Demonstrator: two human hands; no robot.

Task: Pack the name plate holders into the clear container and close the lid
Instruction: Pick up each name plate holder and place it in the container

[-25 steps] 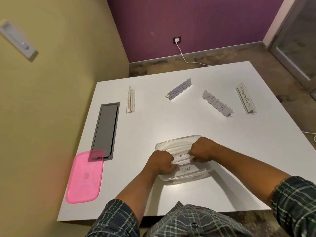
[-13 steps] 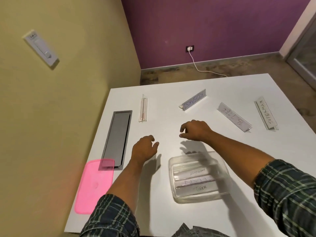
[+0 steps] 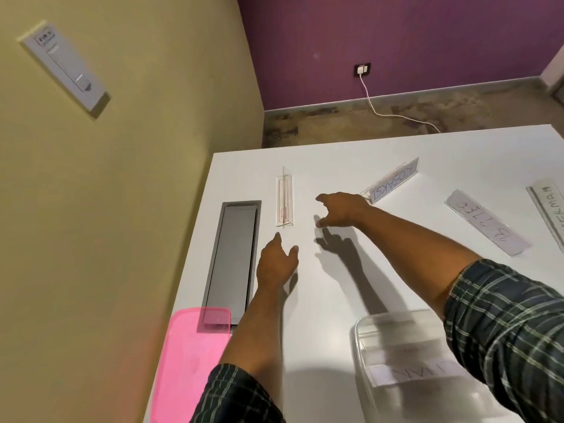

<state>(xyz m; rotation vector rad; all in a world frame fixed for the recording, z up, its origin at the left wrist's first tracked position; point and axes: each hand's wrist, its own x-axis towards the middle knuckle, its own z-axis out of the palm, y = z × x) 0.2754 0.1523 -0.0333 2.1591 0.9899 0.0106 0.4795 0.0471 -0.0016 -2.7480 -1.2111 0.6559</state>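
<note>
The clear container (image 3: pixel 366 337) stands at the near right of the white table (image 3: pixel 335 294), with name plate holders inside, partly hidden by my right forearm. Its pink lid (image 3: pixel 189 361) lies at the near left edge. A clear holder with a red-lined card (image 3: pixel 284 200) lies at the far left. My left hand (image 3: pixel 276 264) is open just below that holder, empty. My right hand (image 3: pixel 341 209) is open to the right of it, fingers apart, touching nothing. Three more holders lie farther right: "KOSAKSI" (image 3: pixel 392 185), another handwritten one (image 3: pixel 485 225), and "SUPERMAN" (image 3: pixel 549 212) at the frame edge.
A grey cable hatch (image 3: pixel 233 261) is set into the table along its left side, with the pink lid overlapping its near end. A yellow wall runs close along the left. A white cable (image 3: pixel 390 112) lies on the floor beyond the far table edge.
Both hands have left the container and reached forward and left toward the clear holder at the far left. The view has shifted left, so the container now sits at the lower right.
</note>
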